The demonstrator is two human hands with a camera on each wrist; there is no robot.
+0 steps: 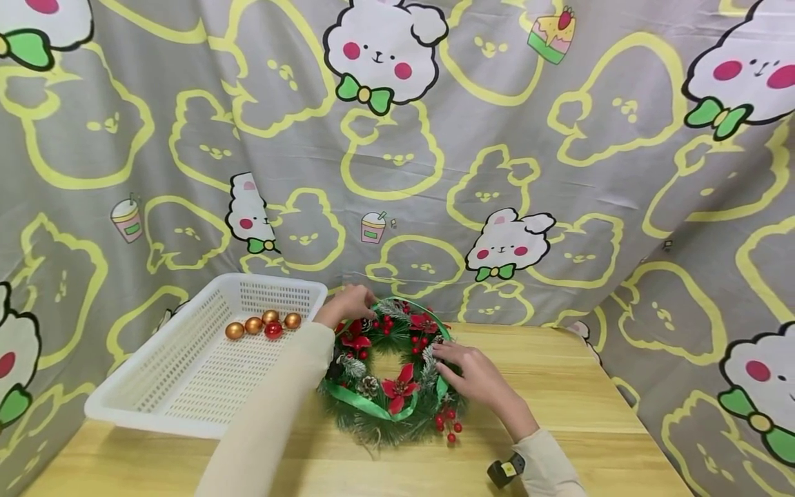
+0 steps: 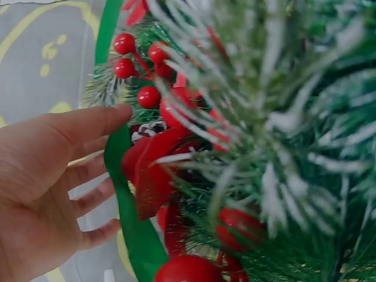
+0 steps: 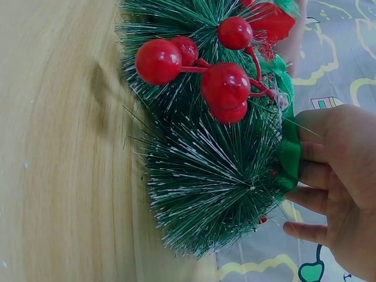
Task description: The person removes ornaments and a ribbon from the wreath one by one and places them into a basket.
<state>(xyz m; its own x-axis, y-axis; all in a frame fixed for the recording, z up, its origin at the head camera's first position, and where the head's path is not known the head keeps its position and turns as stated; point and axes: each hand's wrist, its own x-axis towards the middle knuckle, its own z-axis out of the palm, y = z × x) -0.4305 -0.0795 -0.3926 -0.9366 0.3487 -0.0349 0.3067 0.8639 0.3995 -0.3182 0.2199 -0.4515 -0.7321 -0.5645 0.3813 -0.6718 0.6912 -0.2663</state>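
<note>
A green wreath (image 1: 385, 435) lies on the wooden table, dressed with frosted sprigs, pinecones (image 1: 368, 386), red flowers (image 1: 400, 388) and red berries (image 1: 450, 429). A shiny green ribbon (image 1: 357, 402) runs round it. My left hand (image 1: 355, 301) is at the wreath's far left edge. In the left wrist view its fingers (image 2: 97, 167) are spread loosely beside the ribbon (image 2: 126, 200), one tip close to the berries (image 2: 124, 44). My right hand (image 1: 475, 373) rests at the right side. The right wrist view shows its relaxed fingers (image 3: 314, 176) against the ribbon (image 3: 289, 153).
Left of the wreath stands a white plastic basket (image 1: 155, 421) holding several copper-coloured balls (image 1: 234, 331) and a red ball (image 1: 273, 330). Behind the table (image 1: 534, 414) hangs a grey patterned curtain (image 1: 404, 186). A small black device (image 1: 506, 471) sits at my right wrist.
</note>
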